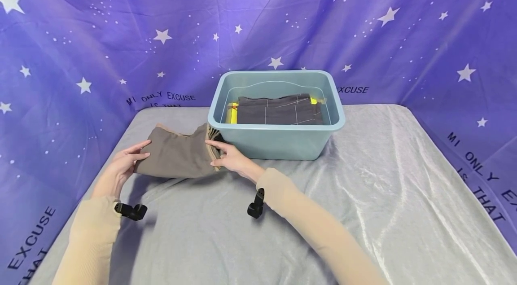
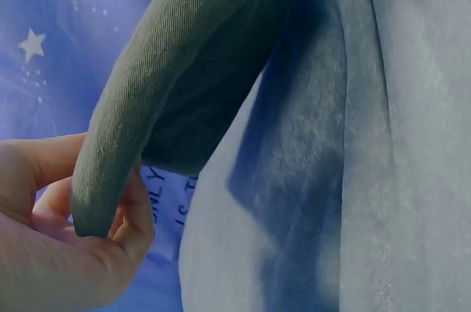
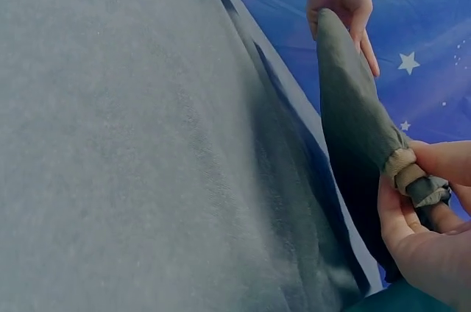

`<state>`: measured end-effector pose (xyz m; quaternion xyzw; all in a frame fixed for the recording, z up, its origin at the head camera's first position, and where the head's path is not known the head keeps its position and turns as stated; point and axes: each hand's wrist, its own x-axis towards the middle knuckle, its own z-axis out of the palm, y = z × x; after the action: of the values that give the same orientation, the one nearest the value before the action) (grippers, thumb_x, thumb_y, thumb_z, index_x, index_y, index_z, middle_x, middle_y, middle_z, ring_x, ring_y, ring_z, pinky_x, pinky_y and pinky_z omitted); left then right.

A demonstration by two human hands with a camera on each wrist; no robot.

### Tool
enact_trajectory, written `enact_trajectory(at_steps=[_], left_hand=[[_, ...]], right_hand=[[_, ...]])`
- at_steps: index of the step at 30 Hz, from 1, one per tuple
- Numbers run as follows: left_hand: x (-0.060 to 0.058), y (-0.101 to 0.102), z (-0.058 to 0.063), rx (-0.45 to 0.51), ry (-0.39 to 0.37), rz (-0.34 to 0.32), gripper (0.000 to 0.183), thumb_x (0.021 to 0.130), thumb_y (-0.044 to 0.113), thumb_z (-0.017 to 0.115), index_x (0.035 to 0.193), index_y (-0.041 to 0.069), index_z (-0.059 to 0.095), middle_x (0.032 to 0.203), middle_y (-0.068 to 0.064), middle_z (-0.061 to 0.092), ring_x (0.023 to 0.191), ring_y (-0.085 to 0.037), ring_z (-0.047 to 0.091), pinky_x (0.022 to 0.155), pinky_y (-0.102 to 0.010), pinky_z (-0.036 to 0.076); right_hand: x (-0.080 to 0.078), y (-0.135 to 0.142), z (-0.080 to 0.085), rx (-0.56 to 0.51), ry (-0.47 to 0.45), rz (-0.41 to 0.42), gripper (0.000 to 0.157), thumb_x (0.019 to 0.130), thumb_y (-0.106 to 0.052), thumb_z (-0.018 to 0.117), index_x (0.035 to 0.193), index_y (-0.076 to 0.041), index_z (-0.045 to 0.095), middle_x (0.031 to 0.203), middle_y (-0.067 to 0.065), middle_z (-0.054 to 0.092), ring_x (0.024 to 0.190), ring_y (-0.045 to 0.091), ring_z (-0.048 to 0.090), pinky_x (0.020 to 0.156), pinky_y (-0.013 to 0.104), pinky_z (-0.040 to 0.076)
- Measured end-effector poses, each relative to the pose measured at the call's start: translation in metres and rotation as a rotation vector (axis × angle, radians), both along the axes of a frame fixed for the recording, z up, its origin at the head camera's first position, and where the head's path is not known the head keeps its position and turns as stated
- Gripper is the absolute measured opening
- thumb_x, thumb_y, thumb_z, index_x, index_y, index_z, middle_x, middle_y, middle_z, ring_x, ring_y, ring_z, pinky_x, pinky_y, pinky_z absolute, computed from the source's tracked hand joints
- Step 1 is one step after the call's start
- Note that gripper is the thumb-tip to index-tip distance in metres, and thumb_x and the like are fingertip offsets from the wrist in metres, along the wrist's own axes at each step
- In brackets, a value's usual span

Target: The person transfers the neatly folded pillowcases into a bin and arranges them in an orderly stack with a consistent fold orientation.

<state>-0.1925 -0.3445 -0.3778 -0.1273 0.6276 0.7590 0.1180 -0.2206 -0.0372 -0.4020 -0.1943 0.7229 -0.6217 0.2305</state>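
Note:
A folded grey-brown cloth garment with tan edging is stretched between both hands at the left of the table. My left hand pinches its left end, fingers on one face and thumb on the other, as the left wrist view shows. At the opposite end my right hand grips the stacked, layered edges between thumb and fingers. The garment is raised off the table, with its shadow beneath. Its right end is close by the front left corner of a blue-grey plastic bin.
Inside the bin lies a folded dark checked cloth, with yellow pieces at its sides. A grey velvety cover spreads over the table. Behind and beside it hangs a purple curtain with white stars.

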Motion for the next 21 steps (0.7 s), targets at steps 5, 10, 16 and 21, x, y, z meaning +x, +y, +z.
enact_trajectory(at_steps=[5, 10, 16, 21], left_hand=[[0.009, 0.007, 0.008, -0.010, 0.005, 0.018, 0.038, 0.083, -0.003, 0.056, 0.090, 0.031, 0.070, 0.147, -0.009, -0.007, 0.074, -0.004, 0.059, 0.061, -0.022, 0.050], [0.019, 0.014, 0.014, 0.044, 0.002, 0.053, 0.037, 0.083, -0.003, 0.056, 0.091, 0.030, 0.070, 0.147, -0.004, -0.010, 0.074, -0.005, 0.060, 0.062, -0.022, 0.050], [0.030, 0.018, 0.018, 0.113, 0.021, 0.085, 0.036, 0.082, -0.005, 0.056, 0.090, 0.027, 0.071, 0.146, 0.001, -0.015, 0.076, -0.005, 0.060, 0.063, -0.021, 0.050], [0.037, 0.018, 0.020, 0.165, 0.063, 0.072, 0.038, 0.084, -0.007, 0.051, 0.092, 0.025, 0.071, 0.147, 0.005, -0.011, 0.078, -0.005, 0.060, 0.064, -0.022, 0.050]], right_hand=[[0.013, 0.010, 0.022, -0.015, -0.003, 0.049, 0.064, 0.079, 0.008, 0.058, 0.135, -0.015, 0.039, 0.099, 0.004, 0.048, 0.046, 0.007, 0.022, 0.044, 0.018, 0.027], [0.015, 0.015, 0.028, -0.021, 0.007, 0.081, 0.063, 0.079, 0.008, 0.058, 0.135, -0.014, 0.038, 0.124, 0.006, 0.040, 0.048, 0.007, 0.023, 0.048, 0.018, 0.029], [0.008, 0.015, 0.017, -0.056, 0.021, 0.102, 0.064, 0.078, 0.008, 0.060, 0.134, -0.016, 0.040, 0.127, 0.003, 0.039, 0.047, 0.007, 0.024, 0.050, 0.019, 0.031], [0.003, 0.013, 0.010, -0.074, 0.040, 0.123, 0.066, 0.078, 0.009, 0.060, 0.134, -0.019, 0.040, 0.136, -0.003, 0.036, 0.055, 0.004, 0.035, 0.059, 0.021, 0.039]])
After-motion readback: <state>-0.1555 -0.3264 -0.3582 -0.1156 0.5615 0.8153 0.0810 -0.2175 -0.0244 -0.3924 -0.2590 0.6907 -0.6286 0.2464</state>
